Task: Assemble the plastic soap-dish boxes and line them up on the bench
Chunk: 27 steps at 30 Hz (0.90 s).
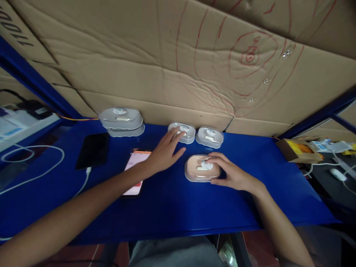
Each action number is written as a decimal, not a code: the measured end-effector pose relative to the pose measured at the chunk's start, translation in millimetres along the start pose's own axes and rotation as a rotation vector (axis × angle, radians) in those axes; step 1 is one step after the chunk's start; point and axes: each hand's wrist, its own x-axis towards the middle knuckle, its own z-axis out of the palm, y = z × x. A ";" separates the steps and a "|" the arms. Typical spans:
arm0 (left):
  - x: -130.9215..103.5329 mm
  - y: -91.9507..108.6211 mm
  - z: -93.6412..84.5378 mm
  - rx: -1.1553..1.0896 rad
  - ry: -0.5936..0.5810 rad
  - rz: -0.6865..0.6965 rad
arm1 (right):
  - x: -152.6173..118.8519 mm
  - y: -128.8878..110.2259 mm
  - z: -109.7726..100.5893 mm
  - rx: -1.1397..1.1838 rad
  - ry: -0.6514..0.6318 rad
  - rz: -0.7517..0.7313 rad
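On the blue table sits a beige oval container (194,174) with a clear lid and a round white sticker. My right hand (232,172) holds its right end, fingers over the lid and thumb at the near edge. My left hand (167,150) is stretched out with its fingers apart, over the near left part of a grey oval container (189,138); whether the fingertips touch it I cannot tell. Just right of that stands a similar grey container (210,138). Two more grey containers (121,120) are stacked at the back left.
A lit phone (135,172) lies partly under my left forearm. Left of it, a dark phone (92,151) has a white cable (88,172) plugged in. Cardboard (133,55) walls the table's back. At the right are an open carton (299,150) and a white mouse (338,174).
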 end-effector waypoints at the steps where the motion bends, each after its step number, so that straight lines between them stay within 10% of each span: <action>1: 10.5 -6.7 -1.8 0.110 -0.011 0.005 | -6.6 6.1 -9.1 -0.002 0.000 0.023; 6: 21.5 -26.5 -5.3 0.277 -0.108 -0.046 | -52.2 61.8 -58.6 -0.108 0.063 0.211; 13: -43.5 -1.2 -12.7 0.181 -0.093 0.056 | -76.4 135.1 -81.7 -0.301 0.413 0.428; 27: -73.0 20.9 -17.8 -0.204 -0.288 0.103 | 12.2 90.9 -11.8 -0.349 0.463 0.240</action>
